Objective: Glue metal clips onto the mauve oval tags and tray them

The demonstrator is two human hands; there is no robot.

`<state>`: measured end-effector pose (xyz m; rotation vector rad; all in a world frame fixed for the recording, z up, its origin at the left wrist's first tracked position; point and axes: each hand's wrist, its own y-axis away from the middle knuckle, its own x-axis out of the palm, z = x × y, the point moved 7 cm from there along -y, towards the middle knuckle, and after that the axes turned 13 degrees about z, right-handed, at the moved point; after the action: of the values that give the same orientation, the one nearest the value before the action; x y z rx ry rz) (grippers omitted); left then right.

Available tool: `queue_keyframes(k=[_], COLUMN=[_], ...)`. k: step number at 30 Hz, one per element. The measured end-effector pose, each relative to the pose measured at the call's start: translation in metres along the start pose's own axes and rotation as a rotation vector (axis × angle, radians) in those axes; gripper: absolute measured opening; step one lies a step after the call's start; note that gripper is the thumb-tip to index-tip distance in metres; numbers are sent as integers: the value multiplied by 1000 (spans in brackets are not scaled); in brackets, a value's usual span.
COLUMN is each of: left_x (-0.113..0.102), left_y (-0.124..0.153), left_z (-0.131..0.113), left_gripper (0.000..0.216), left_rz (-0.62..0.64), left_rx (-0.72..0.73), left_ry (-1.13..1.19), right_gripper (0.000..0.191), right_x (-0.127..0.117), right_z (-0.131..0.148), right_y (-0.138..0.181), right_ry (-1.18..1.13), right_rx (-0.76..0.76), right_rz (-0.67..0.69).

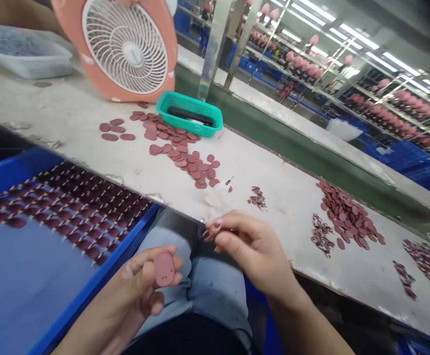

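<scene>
Above the person's jeans (218, 296), the left hand (135, 291) is half closed, with an oval pink disc (163, 268) held flat against the fingers and the thumb along its edge; the right hand (254, 246) is closed to a pinch, its fingertips (222, 236) gripping a small dark piece (208, 233) too tiny to make out. The disc looks light, thin and slightly soft, probably foam or rubber, so it would likely flex rather than break; its broad faces seem the best place to take hold, since the thin rim offers little purchase. Loose discs (181, 158) lie in a scattered drift on the worn workbench (70, 98); darker heaps of scraps (322, 234) sit further right. Nearby stands a teal plastic basket (189, 113) holding a black object (190, 116); behind it is an orange desk fan (126, 49). To the left, a blue tray (92, 291) holds rows of maroon pieces (63, 207); a white plastic tub (22, 54) rests at the bench's far end.
</scene>
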<state>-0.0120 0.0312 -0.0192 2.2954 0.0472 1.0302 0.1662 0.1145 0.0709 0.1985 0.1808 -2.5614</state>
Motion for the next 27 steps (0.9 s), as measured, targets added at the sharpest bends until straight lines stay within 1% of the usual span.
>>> queue_keyframes(k=[1,3,6,10,19,27], left_x=[2,4,1,-5,-5,-6], left_y=[3,5,4,1,-4,-7], left_z=[-1,-2,1,3,8,9], left_gripper=[48,49,48,49,45,47], left_rz=[22,85,152,180,215,182], left_rx=[30,62,44,15,-40,-58], left_ry=[-36,-114,-176,-172,-156,-153], right_gripper=[11,12,9,8,11,10], right_x=[17,38,51,54,55,54], right_z=[5,13,22,27,29,24], right_y=[4,8,10,9,10,5], right_ry=[37,138,246,316,420,412], right_rx=[-31,-93,-175,-230,-275,-237], right_rz=[33,67,74,84,138,171])
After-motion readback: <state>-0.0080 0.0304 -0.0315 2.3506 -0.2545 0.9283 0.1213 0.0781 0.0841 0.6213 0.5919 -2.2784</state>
